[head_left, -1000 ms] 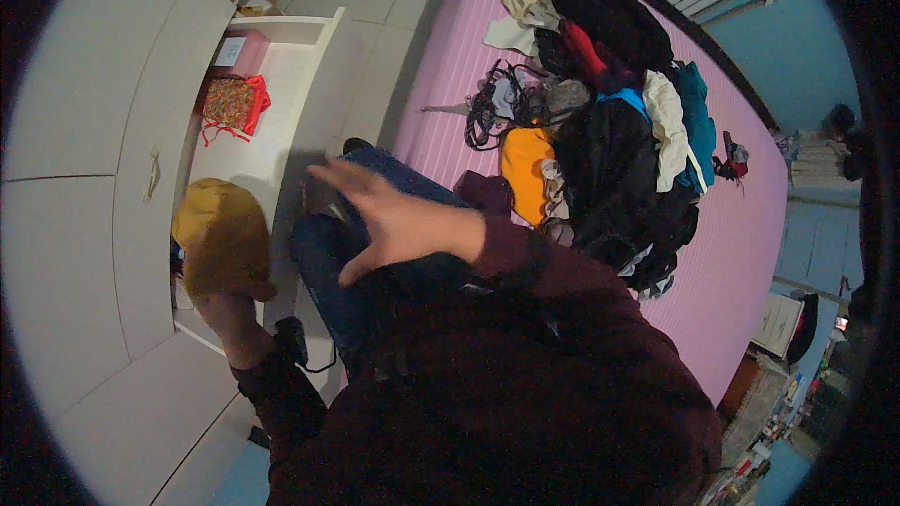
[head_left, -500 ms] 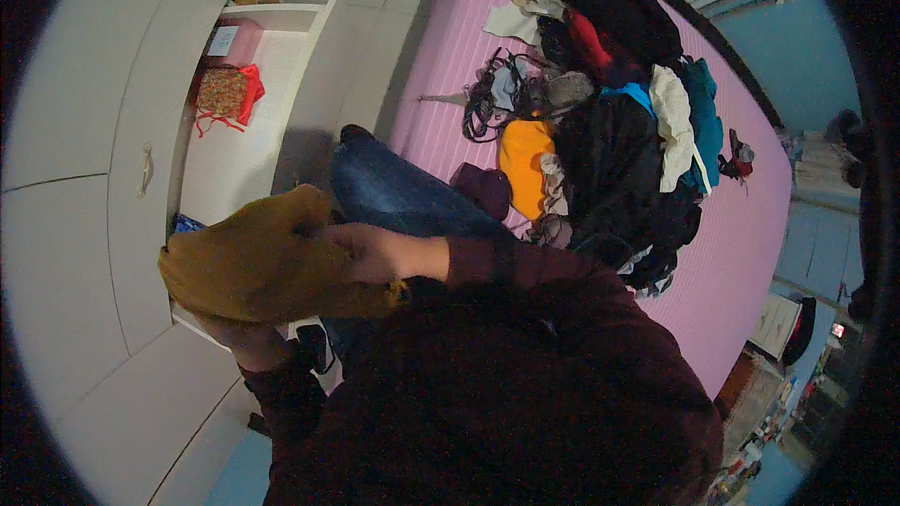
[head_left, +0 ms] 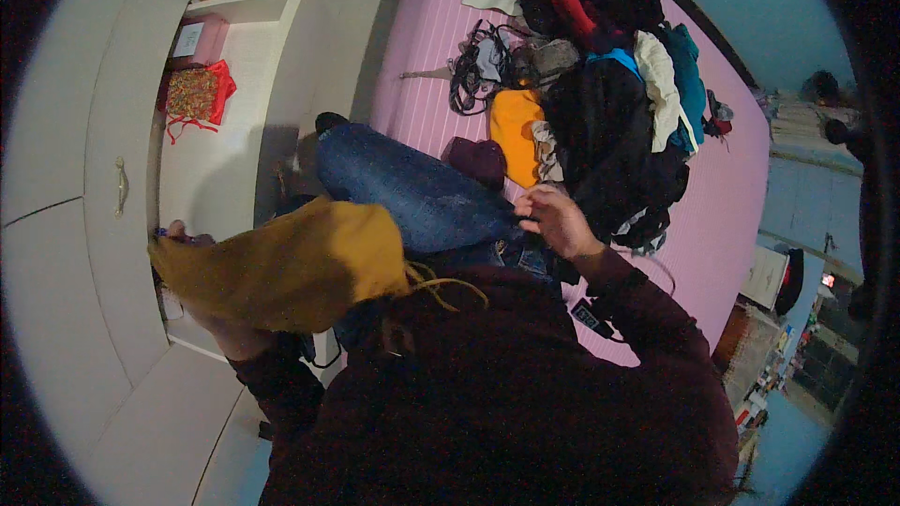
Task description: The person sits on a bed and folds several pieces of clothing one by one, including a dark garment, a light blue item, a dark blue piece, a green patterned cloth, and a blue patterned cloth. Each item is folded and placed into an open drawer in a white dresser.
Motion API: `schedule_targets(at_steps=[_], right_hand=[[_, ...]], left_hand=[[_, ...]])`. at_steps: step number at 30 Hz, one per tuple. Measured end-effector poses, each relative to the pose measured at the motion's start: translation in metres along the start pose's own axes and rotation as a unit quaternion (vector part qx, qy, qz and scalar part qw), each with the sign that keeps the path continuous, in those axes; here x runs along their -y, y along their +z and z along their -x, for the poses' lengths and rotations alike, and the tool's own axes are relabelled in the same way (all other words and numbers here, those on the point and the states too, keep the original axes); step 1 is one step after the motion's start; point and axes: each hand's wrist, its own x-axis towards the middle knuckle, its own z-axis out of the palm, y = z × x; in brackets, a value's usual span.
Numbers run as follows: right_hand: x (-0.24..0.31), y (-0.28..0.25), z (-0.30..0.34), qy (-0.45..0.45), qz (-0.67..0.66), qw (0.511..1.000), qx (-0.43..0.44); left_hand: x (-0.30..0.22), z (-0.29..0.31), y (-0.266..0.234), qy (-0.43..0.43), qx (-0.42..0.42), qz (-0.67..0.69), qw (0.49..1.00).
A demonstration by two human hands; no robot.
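Observation:
A mustard-yellow cloth drawstring bag, its cords hanging loose at the right end, lies over my left hand beside the open drawer. The bag hides most of that hand; fingertips show at its far left end, closed on the cloth. My right hand is lifted away from the bag, over my lap near the bed's edge. Its fingers are loosely bent and apart, with nothing in them. Close by it lie an orange cloth and a dark purple cloth.
A white drawer stands pulled out at the left, holding a red-edged patterned pouch and a pink box. A heap of clothes with black, cream and teal pieces covers part of the pink bed. My jeans-clad leg lies between drawer and bed.
My right hand has let go of the mustard bag and moved right, toward the bed. The bag's corded end now hangs free, while my left hand stays by the drawer.

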Motion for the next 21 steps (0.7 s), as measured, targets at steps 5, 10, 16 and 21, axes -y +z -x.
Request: schedule_targets(at_steps=[5, 10, 16, 21], right_hand=[[-0.059, -0.050, 0.037, -0.174, 0.609, 0.766, -0.111], [-0.090, -0.047, 0.076, -0.127, 0.716, 0.674, -0.132], [-0.113, -0.031, 0.109, 0.037, 0.797, 0.593, -0.114], [-0.136, -0.085, 0.157, 0.195, 0.781, 0.555, -0.211]], left_hand=[[0.008, -0.011, -0.005, -0.046, -0.001, 0.184, 0.982], [0.024, -0.016, -0.012, -0.066, 0.018, 0.231, 0.970], [0.049, -0.024, -0.026, -0.084, 0.024, 0.259, 0.962], [0.056, -0.041, -0.032, -0.086, 0.040, 0.247, 0.964]])
